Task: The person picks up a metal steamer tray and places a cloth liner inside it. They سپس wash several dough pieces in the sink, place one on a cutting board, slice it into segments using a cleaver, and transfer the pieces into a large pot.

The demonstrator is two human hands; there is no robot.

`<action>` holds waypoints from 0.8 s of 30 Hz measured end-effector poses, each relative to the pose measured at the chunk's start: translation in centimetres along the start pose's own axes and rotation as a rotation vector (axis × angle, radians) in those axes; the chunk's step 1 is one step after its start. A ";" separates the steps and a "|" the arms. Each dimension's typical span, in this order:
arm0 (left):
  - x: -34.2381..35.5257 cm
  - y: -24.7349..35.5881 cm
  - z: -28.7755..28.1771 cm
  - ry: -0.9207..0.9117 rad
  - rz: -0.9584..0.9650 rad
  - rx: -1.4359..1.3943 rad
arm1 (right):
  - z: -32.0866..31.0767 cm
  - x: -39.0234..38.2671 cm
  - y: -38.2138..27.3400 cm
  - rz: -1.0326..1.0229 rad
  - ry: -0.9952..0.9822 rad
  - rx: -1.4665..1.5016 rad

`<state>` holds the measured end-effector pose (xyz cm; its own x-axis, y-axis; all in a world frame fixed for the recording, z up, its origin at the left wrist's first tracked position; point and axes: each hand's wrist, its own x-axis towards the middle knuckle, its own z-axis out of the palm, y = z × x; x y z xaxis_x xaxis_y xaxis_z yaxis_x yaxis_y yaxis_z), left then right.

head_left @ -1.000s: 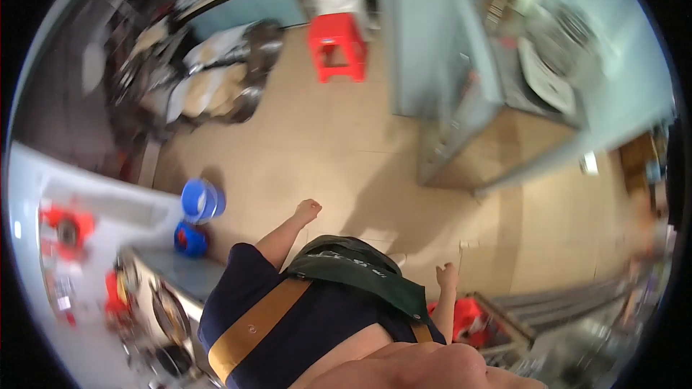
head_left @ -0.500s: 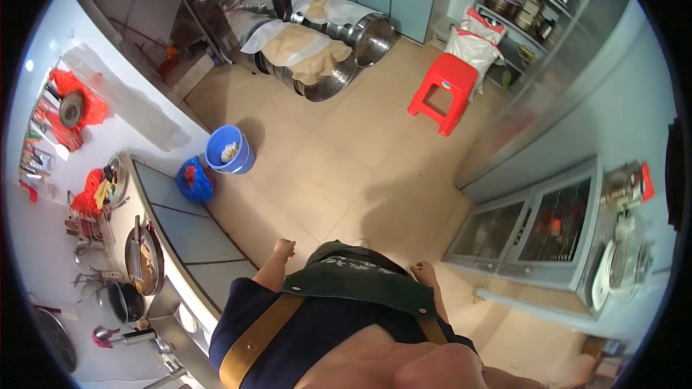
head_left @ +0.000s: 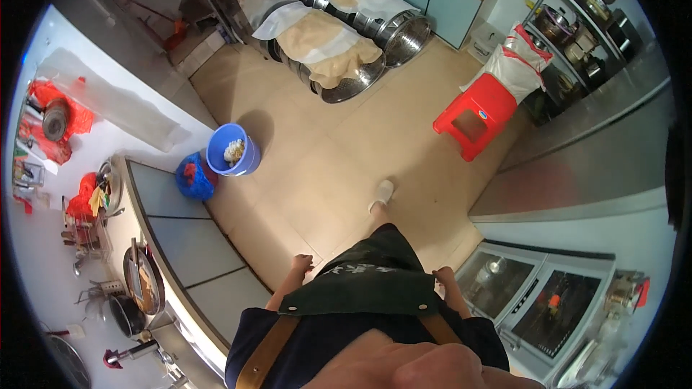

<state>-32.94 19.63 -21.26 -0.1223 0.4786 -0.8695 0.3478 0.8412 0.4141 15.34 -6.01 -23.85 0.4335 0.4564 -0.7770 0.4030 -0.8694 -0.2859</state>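
Note:
My left hand (head_left: 302, 264) hangs beside the dark green apron (head_left: 360, 294), its fingers loosely apart and holding nothing. On the other side of the apron, my right hand (head_left: 444, 274) also hangs low, empty, its fingers loosely open and small in view. Neither hand touches anything that I can make out. A foot in a pale slipper (head_left: 385, 190) is stepped out ahead on the beige tile floor. Nearest to my left hand is the grey-blue base cabinet (head_left: 216, 266); a glass-fronted cabinet (head_left: 533, 295) stands beyond my right hand.
A blue bucket (head_left: 249, 162) with pale contents stands beside a blue bag (head_left: 193, 179) at left. Large metal cylinders (head_left: 353, 90) with cloth-like covers lie ahead. A red stool (head_left: 484, 112), white sacks (head_left: 513, 65) and a pot shelf (head_left: 569, 29) are at far right.
One foot has come forward into view. My left hand has shifted slightly right and nearer, and the right hand slightly right. The stool and glass-fronted cabinet appear in different places as the view shifts.

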 end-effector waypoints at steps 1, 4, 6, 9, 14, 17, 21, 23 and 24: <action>0.9 1.4 0.0 0.003 -0.006 0.001 | -1.2 1.8 -1.1 0.002 -0.006 -0.001; 2.3 6.9 0.6 0.032 -0.056 0.103 | -6.0 7.9 -4.2 -0.053 -0.059 -0.160; 4.0 11.7 0.9 0.081 -0.094 0.019 | -9.6 11.4 -7.8 -0.004 -0.061 -0.090; 7.5 19.9 2.1 0.086 0.057 0.011 | -15.8 17.1 -13.1 0.010 0.013 -0.021; 7.3 36.6 6.9 0.073 0.374 -0.153 | -26.3 25.4 -24.0 -0.310 0.318 -0.150; 7.8 41.6 9.5 0.038 0.362 -0.056 | -32.5 30.2 -32.5 -0.392 0.299 -0.176; 11.8 43.4 11.0 -0.032 0.169 0.077 | -36.8 35.9 -41.1 -0.421 0.290 -0.245; 16.5 42.1 10.6 -0.015 0.045 0.188 | -38.4 37.4 -44.0 -0.615 0.273 -0.185; 18.2 41.0 10.4 0.027 -0.023 0.063 | -38.8 38.2 -45.1 -0.612 0.273 -0.184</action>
<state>-11.25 60.24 -22.86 -0.1560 0.4664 -0.8707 0.4023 0.8351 0.3752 45.04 57.97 -18.86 0.2625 0.9065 -0.3308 0.7594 -0.4056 -0.5088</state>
